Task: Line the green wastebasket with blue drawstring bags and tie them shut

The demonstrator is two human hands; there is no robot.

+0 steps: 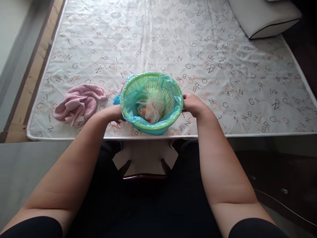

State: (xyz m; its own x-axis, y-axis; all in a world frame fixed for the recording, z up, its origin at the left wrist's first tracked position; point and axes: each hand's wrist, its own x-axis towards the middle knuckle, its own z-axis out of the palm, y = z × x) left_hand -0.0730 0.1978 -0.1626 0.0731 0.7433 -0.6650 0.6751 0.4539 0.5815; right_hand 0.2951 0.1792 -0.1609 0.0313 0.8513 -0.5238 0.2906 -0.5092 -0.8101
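Observation:
A round green mesh wastebasket (173, 99) stands near the front edge of the mattress, lined with a blue-green plastic bag (128, 110) folded over its rim. Inside lies a crumpled whitish plastic bag (155, 104) with something orange under it. My left hand (116, 114) grips the wastebasket's left side, its fingertips partly hidden behind the wall. On the opposite side, my right hand (192, 104) is closed against the basket, fingers mostly out of sight. A bit of blue and pink material (117, 99) shows beside my left hand; its kind is unclear.
The white mattress (235, 99) with printed letters spreads across the view. A crumpled pink towel (80, 104) lies left of the basket. At the far right rests a white, dark-edged cushion-like object (267, 19). Below the front edge, part of a wooden chair (145, 177) shows between my legs.

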